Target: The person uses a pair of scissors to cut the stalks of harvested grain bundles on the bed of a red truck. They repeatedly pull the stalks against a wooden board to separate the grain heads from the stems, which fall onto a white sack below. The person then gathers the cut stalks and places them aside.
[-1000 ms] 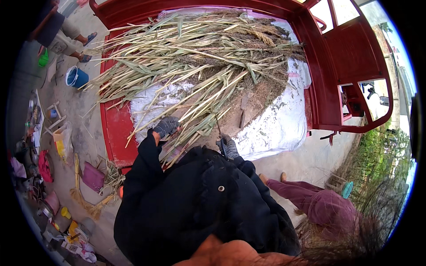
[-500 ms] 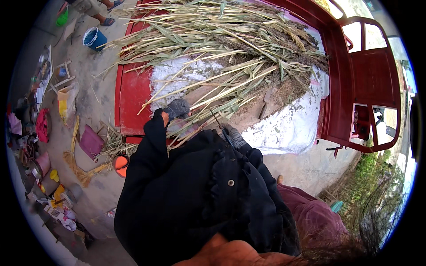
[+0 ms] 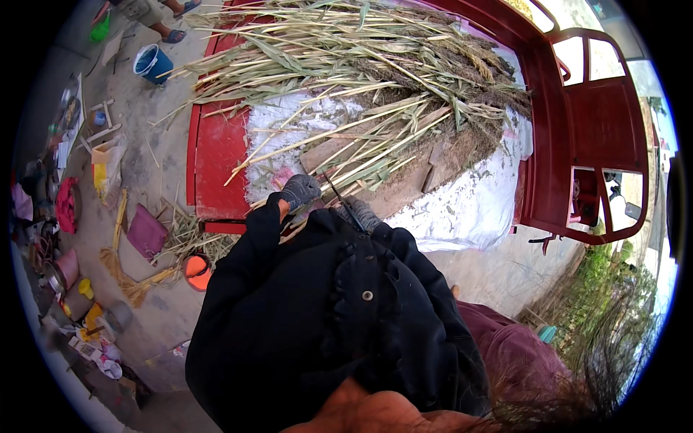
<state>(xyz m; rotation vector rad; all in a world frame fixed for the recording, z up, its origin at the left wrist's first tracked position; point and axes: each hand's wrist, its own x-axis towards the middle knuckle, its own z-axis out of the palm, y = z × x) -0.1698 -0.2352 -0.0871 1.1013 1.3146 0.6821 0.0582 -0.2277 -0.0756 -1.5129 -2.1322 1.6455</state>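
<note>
Grey knitted gloves cover both hands, held close together in front of my chest at the near edge of the cart bed. My left hand (image 3: 301, 190) is closed, its fingers curled on dry stalks whose cut ends (image 3: 292, 230) show below it. My right hand (image 3: 363, 215) is wrapped around a tool with a thin dark blade (image 3: 333, 189), which points up and left beside my left hand; its handle is mostly hidden. Beyond the hands, long pale stalks (image 3: 361, 137) with green leaves lie across the bed. Their dark seed heads (image 3: 476, 65) point right.
A white woven sheet (image 3: 462, 216) lines the red cart bed (image 3: 216, 155), under boards and loose seed. The red cab frame (image 3: 606, 123) rises at right. On the left floor are a blue bucket (image 3: 153, 63), straw, an orange-topped container (image 3: 196, 271) and clutter. Another person's foot (image 3: 175, 35) shows top left.
My left hand has moved right and slightly down, nearer the right hand. The right hand has shifted a little left, and the blade now stands beside the left glove.
</note>
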